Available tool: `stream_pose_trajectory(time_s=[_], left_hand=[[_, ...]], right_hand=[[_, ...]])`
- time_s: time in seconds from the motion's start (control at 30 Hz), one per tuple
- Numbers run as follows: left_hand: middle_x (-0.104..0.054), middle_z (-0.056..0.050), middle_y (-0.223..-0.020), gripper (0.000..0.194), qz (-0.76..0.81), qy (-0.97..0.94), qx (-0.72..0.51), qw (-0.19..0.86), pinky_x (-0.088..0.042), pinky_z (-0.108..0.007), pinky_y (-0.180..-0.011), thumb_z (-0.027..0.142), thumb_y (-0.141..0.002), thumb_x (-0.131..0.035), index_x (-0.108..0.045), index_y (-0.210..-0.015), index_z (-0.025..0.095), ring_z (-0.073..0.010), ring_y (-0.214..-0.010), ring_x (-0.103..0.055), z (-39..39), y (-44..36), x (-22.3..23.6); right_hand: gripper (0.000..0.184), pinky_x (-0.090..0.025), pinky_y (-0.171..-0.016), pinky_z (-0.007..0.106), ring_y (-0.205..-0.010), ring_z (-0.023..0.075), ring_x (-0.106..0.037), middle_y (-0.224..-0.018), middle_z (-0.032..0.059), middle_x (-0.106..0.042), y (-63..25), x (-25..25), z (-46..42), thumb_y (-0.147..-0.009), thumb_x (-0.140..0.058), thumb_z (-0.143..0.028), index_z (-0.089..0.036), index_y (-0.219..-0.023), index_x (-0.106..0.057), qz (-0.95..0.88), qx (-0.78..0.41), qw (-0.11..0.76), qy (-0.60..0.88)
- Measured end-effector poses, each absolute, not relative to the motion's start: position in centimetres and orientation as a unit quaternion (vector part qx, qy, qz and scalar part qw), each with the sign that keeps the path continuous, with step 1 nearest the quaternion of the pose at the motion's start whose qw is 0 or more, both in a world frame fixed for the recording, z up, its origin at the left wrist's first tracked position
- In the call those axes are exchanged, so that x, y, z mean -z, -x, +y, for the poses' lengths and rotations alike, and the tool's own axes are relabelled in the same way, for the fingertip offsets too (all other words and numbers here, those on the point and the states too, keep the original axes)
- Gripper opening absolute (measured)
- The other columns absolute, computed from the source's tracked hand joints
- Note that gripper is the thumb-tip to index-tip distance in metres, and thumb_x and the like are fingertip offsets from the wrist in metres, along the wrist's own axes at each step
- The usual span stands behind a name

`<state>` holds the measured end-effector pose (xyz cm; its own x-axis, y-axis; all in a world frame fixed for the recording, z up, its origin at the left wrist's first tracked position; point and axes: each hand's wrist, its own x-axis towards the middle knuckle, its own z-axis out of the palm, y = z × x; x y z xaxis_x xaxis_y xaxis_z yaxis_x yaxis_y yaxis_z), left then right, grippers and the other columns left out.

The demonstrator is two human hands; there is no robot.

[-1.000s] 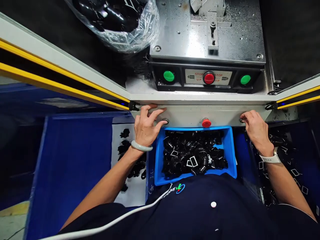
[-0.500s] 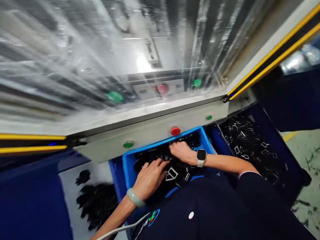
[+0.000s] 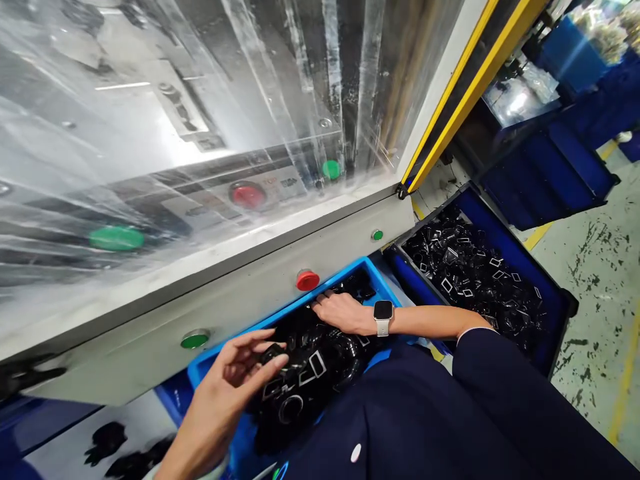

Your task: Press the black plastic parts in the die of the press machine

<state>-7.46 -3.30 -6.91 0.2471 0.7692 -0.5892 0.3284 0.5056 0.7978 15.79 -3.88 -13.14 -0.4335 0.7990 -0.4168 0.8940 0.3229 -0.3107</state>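
Below a machine's grey panel (image 3: 240, 301), one blue bin (image 3: 235, 337) holds countless glossy black pipe fittings (image 3: 305, 387); the left hand (image 3: 225, 380) hovers half open, the right hand (image 3: 343, 313) lies flat, neither visibly gripping.

The only words that can be read are on a pale label plate (image 3: 273, 193) on the machine's control panel, seen through a clear plastic sheet (image 3: 150, 133). The plate sits at 3 o'clock from the red button (image 3: 247, 195), and the letters "TOP" show on it, with the start of the word lost in glare. The other small print and arrow marks on the plate are too blurred to read. At 6 o'clock in the view, a logo on the dark shirt (image 3: 279, 473) is cut off by the edge. The watch (image 3: 383, 310) just behind the right hand (image 3: 340, 313) has a dark screen showing nothing readable.
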Motion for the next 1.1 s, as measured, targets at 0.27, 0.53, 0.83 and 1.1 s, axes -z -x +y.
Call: stream_pose_trajectory(time_s=[0.27, 0.53, 0.83, 1.1], left_hand=[[-0.047, 0.004, -0.055, 0.047, 0.492, -0.153, -0.203, 0.833, -0.035, -0.020, -0.042, 0.059, -0.079, -0.083, -0.064, -0.070, 0.017, -0.0081, -0.045, -0.043, -2.6, 3.9, 4.7], [-0.064, 0.001, -0.073, 0.033, 0.539, -0.036, -0.317, 0.779, -0.051, -0.022, -0.057, 0.044, -0.086, -0.085, -0.069, -0.084, 0.015, -0.0105, -0.061, -0.061, -2.2, 2.1, 5.5], [-0.065, -0.002, -0.085, 0.024, 0.467, -0.069, -0.431, 0.769, -0.050, -0.025, -0.064, 0.032, -0.086, -0.083, -0.067, -0.081, 0.016, -0.0127, -0.075, -0.060, -2.9, 0.3, 5.0], [-0.062, 0.002, -0.077, 0.046, 0.479, -0.163, -0.411, 0.759, -0.046, -0.023, -0.061, 0.040, -0.067, -0.097, -0.059, -0.078, 0.016, -0.0110, -0.070, -0.057, -2.3, 0.4, 4.6]], right_hand=[[0.030, -0.061, -0.093, 0.041, -0.114, 0.0264, -0.068, -0.122, 0.0160, -0.072, -18.8, 9.5, -4.8, -0.105, -0.046, -0.009, -0.012, -0.125, -0.068, 0.819, 0.269, 0.008, -0.507], [0.036, -0.062, -0.099, 0.040, -0.113, 0.0212, -0.070, -0.121, 0.0103, -0.075, -19.9, 3.6, -6.2, -0.104, -0.055, -0.009, -0.022, -0.136, -0.065, 0.805, 0.163, -0.340, -0.458], [0.032, -0.065, -0.093, 0.042, -0.112, 0.0253, -0.072, -0.119, 0.0170, -0.076, -17.6, 4.3, -5.4, -0.103, -0.053, -0.007, -0.013, -0.131, -0.068, 0.844, 0.102, -0.336, -0.406], [0.029, -0.065, -0.097, 0.041, -0.114, 0.0226, -0.068, -0.122, 0.0122, -0.077, -19.0, 2.8, -2.5, -0.105, -0.053, -0.008, -0.015, -0.126, -0.071, 0.899, 0.167, -0.253, -0.315]])
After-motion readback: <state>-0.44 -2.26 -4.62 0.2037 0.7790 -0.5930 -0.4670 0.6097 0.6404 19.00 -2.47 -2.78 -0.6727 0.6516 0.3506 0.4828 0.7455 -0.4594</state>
